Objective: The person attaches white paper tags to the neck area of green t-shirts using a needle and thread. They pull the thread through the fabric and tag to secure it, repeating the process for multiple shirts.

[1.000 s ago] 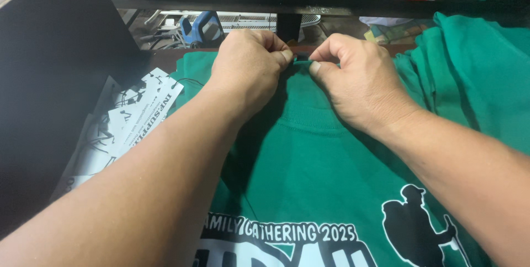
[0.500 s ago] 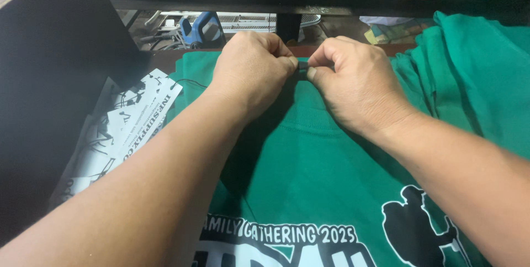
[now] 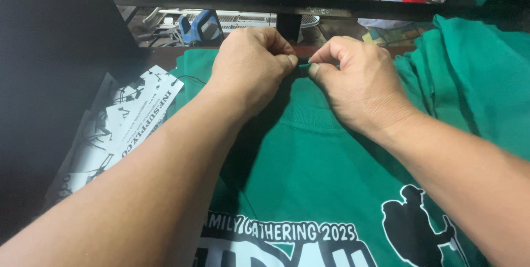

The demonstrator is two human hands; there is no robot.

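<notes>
Spread flat across the middle of the frame, the green shirt [image 3: 331, 173] looks soft, light and floppy — best taken by its far edge, where the left hand [image 3: 251, 68] and right hand [image 3: 356, 82] each pinch it tight, fingertips closed on the cloth.

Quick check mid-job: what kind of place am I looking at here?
Probably a garment printing workshop: a printed green shirt under both hands, more green shirts piled alongside, printed transfer sheets and a dark metal frame.

Soft, even daylight is coming from beyond the dark frame bar [image 3: 331, 6], leaving the near left side dim. The forearms are casting soft shadows on the green shirt [image 3: 331, 156]. Focus is staying sharp, without glare.
</notes>
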